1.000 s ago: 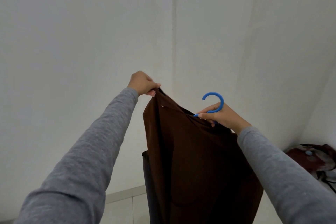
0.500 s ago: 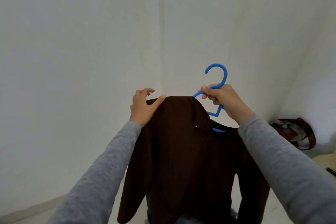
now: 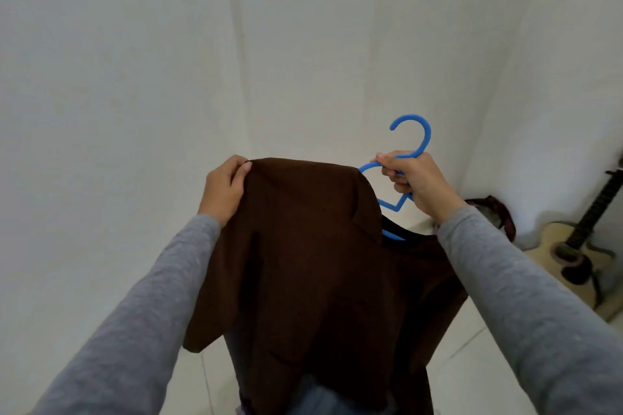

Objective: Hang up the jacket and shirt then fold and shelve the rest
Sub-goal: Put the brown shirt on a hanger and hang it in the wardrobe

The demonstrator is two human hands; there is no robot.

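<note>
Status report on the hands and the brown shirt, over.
Left hand grips brown shirt shoulder. Right hand holds blue hanger neck. Hanger not yet hung.

Tiled floor (image 3: 472,367) bears a guitar (image 3: 553,266).

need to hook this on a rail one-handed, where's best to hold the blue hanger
Grip the blue hanger at its neck, just under the hook, from the right, where the right hand holds it. The hook stands bare above, opening leftward, and the brown shirt drapes over most of the rest.
</note>
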